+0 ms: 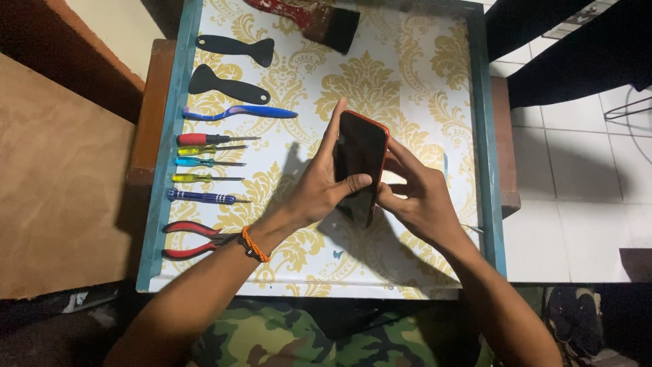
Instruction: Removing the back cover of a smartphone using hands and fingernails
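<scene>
I hold a phone (360, 166) in a red case upright over the middle of the table (407, 81), my left hand (319, 190) gripping its left edge, thumb across the dark screen, my right hand (418, 197) pinching its right edge; screwdrivers (207, 168) and pliers (193, 239) lie in a row at left

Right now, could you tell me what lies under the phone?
Under the phone, held up by both hands, is the patterned tray with their shadow. The tray directly behind it is hidden.
</scene>
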